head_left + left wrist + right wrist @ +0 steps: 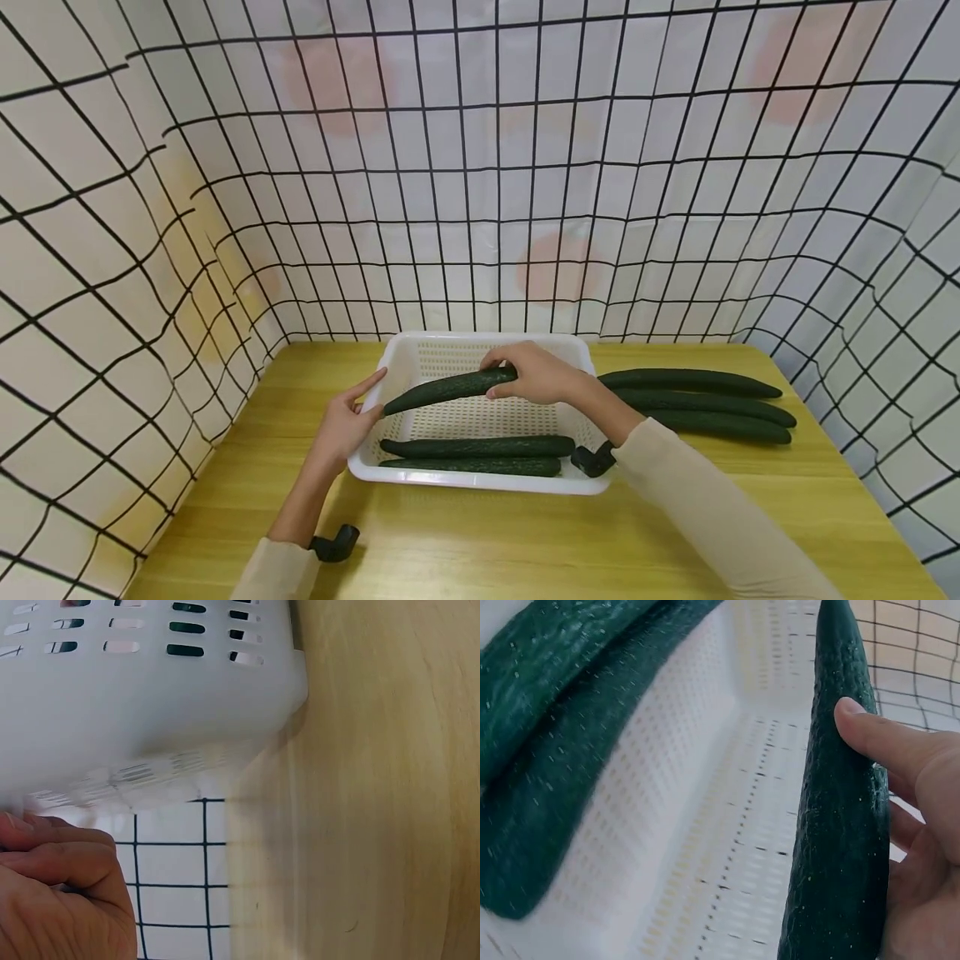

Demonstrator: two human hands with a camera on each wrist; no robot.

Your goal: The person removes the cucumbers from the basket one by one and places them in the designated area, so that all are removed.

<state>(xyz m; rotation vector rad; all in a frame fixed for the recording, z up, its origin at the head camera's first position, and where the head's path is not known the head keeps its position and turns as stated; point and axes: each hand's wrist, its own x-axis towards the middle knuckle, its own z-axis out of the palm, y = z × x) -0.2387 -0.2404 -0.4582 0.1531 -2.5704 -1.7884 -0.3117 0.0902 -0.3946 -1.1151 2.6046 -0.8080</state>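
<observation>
A white perforated plastic basket (480, 486) stands on the table. Above its floor, my right hand (536, 372) grips a long dark green cucumber (450, 389) near its right end, thumb on the near side. That cucumber slants down to the left, its tip by my left thumb. My left hand (352, 423) is at the basket's left rim, fingers curled against it; the left wrist view shows those fingers (67, 859) close under the rim. Two more cucumbers (480, 447) lie side by side along the basket's near wall, also seen large in the right wrist view.
Several cucumbers, three in a row (712, 404), lie on the wooden table (480, 542) right of the basket. Black wire grid panels (465, 192) stand behind and on both sides, backed by pale patterned sheeting. A black wrist camera (336, 543) sits on the left wrist.
</observation>
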